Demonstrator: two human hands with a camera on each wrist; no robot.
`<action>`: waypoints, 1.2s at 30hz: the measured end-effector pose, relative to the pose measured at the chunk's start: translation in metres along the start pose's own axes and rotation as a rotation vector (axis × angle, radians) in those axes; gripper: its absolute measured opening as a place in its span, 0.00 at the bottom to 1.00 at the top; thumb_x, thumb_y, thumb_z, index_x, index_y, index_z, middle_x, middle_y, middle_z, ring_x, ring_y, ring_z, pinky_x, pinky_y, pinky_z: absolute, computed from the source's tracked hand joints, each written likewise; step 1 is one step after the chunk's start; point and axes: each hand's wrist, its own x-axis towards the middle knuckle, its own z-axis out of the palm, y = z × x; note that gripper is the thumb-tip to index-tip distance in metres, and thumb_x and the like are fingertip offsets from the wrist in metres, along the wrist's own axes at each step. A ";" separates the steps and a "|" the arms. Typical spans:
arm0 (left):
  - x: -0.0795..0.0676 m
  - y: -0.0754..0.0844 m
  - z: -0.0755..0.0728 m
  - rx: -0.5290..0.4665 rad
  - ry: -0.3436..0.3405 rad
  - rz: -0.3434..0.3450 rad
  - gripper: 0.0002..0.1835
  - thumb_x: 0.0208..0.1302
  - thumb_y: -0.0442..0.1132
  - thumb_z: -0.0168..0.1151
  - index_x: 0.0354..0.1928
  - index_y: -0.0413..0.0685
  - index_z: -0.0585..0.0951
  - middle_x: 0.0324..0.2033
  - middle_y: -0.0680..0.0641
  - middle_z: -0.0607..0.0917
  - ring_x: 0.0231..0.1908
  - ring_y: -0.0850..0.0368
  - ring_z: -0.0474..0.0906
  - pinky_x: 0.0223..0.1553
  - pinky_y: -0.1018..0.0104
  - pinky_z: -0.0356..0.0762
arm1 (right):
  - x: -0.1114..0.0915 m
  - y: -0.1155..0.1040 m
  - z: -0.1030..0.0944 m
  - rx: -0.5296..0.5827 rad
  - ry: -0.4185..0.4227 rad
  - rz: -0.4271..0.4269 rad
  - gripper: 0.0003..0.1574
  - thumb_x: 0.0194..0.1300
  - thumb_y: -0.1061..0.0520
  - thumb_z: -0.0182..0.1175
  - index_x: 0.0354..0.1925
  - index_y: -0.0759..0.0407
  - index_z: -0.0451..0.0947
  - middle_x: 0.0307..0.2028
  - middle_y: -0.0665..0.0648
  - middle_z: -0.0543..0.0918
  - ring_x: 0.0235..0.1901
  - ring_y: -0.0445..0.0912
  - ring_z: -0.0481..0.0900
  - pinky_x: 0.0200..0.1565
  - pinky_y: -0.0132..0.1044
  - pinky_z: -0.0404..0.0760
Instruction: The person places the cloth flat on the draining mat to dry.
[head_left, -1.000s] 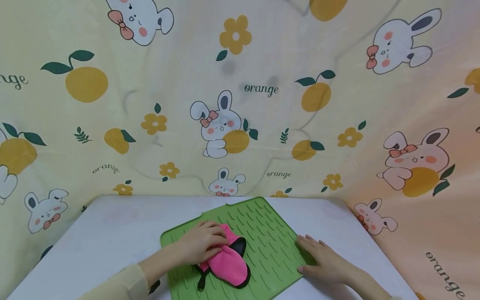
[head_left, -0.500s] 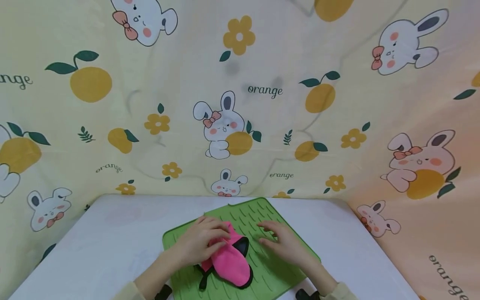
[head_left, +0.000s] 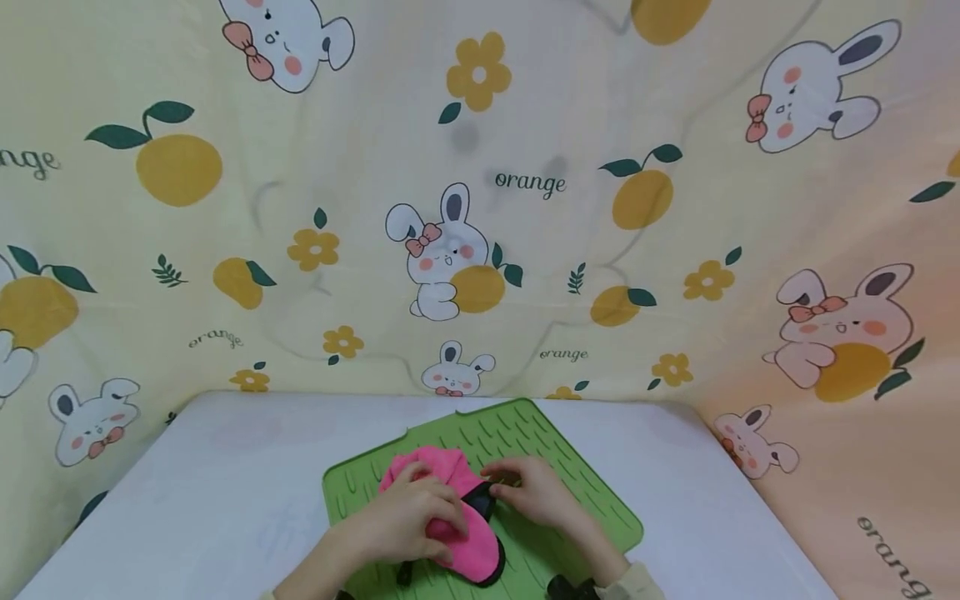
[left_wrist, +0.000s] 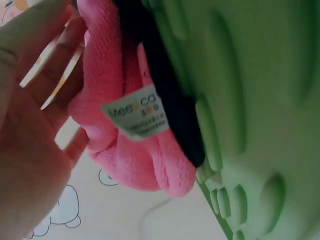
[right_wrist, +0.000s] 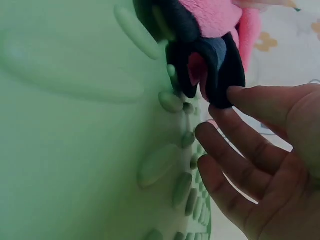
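A soft pink fleece item with black edging lies folded on a green ridged mat; I cannot tell its kind. My left hand rests over its near left part with bent fingers. In the left wrist view the fingers are spread beside the pink fabric, near a white sewn-in label. With thumb and index finger, my right hand pinches the edge of a black flap on the item. The other fingers of that hand are held off the fabric. A black strap end shows below my left hand.
The mat lies at an angle on a white table. Behind and beside the table hangs a cloth printed with rabbits and oranges. A black wrist device sits on my right wrist.
My right hand has come from the mat's right edge to the black flap and pinches it. My left hand has slid a little nearer, uncovering more pink fabric at the far side.
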 end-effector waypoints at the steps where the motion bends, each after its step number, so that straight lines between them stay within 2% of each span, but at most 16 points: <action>1: 0.000 0.001 0.001 0.000 -0.021 -0.012 0.12 0.56 0.48 0.81 0.42 0.69 0.90 0.42 0.71 0.83 0.53 0.69 0.78 0.69 0.34 0.59 | 0.000 0.000 0.000 -0.007 0.002 -0.002 0.13 0.71 0.59 0.67 0.52 0.57 0.87 0.45 0.51 0.90 0.44 0.44 0.86 0.44 0.36 0.84; 6: -0.001 0.003 0.005 0.028 -0.062 -0.039 0.15 0.53 0.45 0.83 0.41 0.71 0.90 0.40 0.71 0.82 0.53 0.68 0.76 0.70 0.30 0.55 | -0.002 -0.002 0.000 -0.039 -0.003 0.011 0.09 0.71 0.59 0.67 0.48 0.55 0.89 0.43 0.49 0.90 0.44 0.45 0.86 0.45 0.38 0.84; 11: -0.002 0.004 0.006 0.028 -0.065 -0.036 0.12 0.57 0.42 0.81 0.40 0.69 0.90 0.39 0.73 0.83 0.53 0.69 0.77 0.70 0.30 0.55 | -0.003 -0.005 0.001 -0.053 -0.002 0.012 0.08 0.70 0.59 0.68 0.47 0.55 0.89 0.42 0.49 0.90 0.45 0.47 0.87 0.46 0.40 0.84; 17: 0.000 0.003 0.006 0.008 -0.076 -0.039 0.11 0.60 0.39 0.78 0.39 0.68 0.90 0.36 0.74 0.83 0.51 0.70 0.77 0.70 0.31 0.54 | -0.003 -0.006 -0.001 -0.049 0.016 0.025 0.07 0.70 0.59 0.68 0.44 0.54 0.90 0.41 0.49 0.90 0.43 0.46 0.86 0.43 0.37 0.83; 25: -0.003 -0.003 0.005 0.006 -0.025 -0.004 0.12 0.59 0.36 0.76 0.36 0.68 0.89 0.31 0.74 0.81 0.43 0.73 0.75 0.68 0.30 0.57 | -0.003 -0.005 -0.008 -0.010 0.054 0.021 0.08 0.70 0.61 0.67 0.45 0.57 0.90 0.41 0.52 0.90 0.39 0.41 0.85 0.37 0.33 0.81; 29: -0.007 -0.005 -0.007 -0.048 0.003 -0.036 0.12 0.59 0.33 0.73 0.35 0.65 0.88 0.30 0.71 0.78 0.38 0.71 0.72 0.65 0.36 0.60 | -0.005 -0.002 -0.016 -0.038 0.125 -0.009 0.07 0.70 0.63 0.67 0.44 0.58 0.89 0.40 0.53 0.90 0.38 0.43 0.85 0.37 0.33 0.81; 32: -0.011 -0.007 -0.018 -0.077 0.036 -0.058 0.12 0.61 0.32 0.71 0.36 0.63 0.87 0.31 0.69 0.78 0.38 0.70 0.71 0.61 0.42 0.65 | -0.006 0.000 -0.023 -0.058 0.186 -0.025 0.07 0.69 0.64 0.67 0.43 0.57 0.89 0.39 0.53 0.90 0.37 0.45 0.85 0.36 0.33 0.82; 36: -0.017 -0.015 -0.030 -0.109 0.099 -0.057 0.11 0.65 0.29 0.68 0.40 0.57 0.87 0.37 0.64 0.80 0.41 0.68 0.74 0.54 0.57 0.75 | -0.008 0.004 -0.031 -0.117 0.273 -0.036 0.07 0.68 0.65 0.67 0.42 0.56 0.89 0.39 0.52 0.90 0.38 0.47 0.86 0.38 0.35 0.83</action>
